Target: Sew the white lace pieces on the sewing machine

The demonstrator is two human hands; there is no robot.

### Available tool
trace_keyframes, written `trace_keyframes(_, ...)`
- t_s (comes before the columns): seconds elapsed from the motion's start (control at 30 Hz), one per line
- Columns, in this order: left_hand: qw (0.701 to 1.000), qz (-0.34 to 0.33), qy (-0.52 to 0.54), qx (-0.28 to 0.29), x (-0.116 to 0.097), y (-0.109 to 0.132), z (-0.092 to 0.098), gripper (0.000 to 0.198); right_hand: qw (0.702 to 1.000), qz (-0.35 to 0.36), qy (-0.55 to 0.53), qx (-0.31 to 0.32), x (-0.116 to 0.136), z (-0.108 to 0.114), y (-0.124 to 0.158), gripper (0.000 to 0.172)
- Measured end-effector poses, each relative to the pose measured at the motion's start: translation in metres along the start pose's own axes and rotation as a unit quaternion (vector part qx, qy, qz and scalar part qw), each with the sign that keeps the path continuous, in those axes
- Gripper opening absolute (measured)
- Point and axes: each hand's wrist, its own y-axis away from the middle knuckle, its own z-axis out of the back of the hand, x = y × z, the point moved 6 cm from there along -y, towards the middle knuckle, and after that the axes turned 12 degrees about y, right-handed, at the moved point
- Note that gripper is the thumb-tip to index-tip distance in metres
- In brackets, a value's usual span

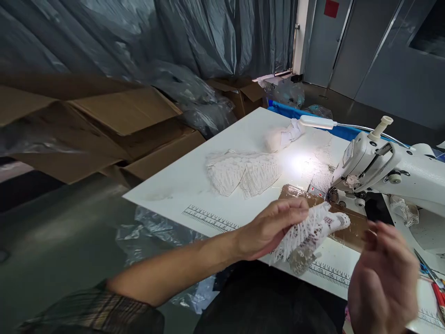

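My left hand (274, 227) grips a piece of white lace (313, 229) just above the front edge of the white sewing table (194, 181). The lace hangs from my fingers toward the needle area of the white sewing machine (392, 174). My right hand (382, 283) is raised at the lower right, blurred, fingers loosely apart, holding nothing that I can see. A pile of white lace pieces (243, 174) lies on the table farther back, and a bundled white cloth (283, 137) sits beyond it under the lamp.
Open cardboard boxes (114, 125) stand left of the table, with grey plastic sheeting (174, 41) behind. A machine lamp (318, 122) lights the table. Scissors with blue and red handles (433, 278) lie at the right edge. Clear plastic bags (156, 232) hang below the table.
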Motion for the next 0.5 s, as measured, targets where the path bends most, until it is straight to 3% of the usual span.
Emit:
trace_keyframes(0.03, 1.0, 0.015, 0.016, 0.016, 0.005, 0.001, -0.001, 0.039, 0.998, -0.051, -0.031, 0.015, -0.011, -0.005, 0.001, 0.043)
trace_keyframes(0.07, 0.998, 0.03, 0.037, 0.032, 0.01, 0.001, -0.002, 0.039, 0.988, -0.109, -0.071, 0.083, -0.021, -0.016, 0.005, 0.05)
trace_keyframes(0.13, 0.995, 0.051, 0.058, 0.056, 0.017, 0.001, 0.0, 0.04, 0.941, -0.226, -0.117, 0.224, -0.04, -0.035, 0.019, 0.053)
trace_keyframes(0.23, 0.995, 0.064, 0.036, 0.071, 0.022, -0.001, 0.007, 0.046, 0.871, -0.341, -0.102, 0.337, -0.057, -0.044, 0.038, 0.044)
trace_keyframes(0.37, 0.987, 0.085, -0.131, 0.044, 0.025, -0.003, 0.019, 0.066, 0.816, -0.332, -0.109, 0.46, -0.052, -0.054, 0.042, 0.047)
trace_keyframes(0.5, 0.969, 0.075, -0.229, 0.055, 0.024, -0.005, 0.026, 0.048, 0.758, -0.328, -0.103, 0.554, -0.051, -0.051, 0.044, 0.046)
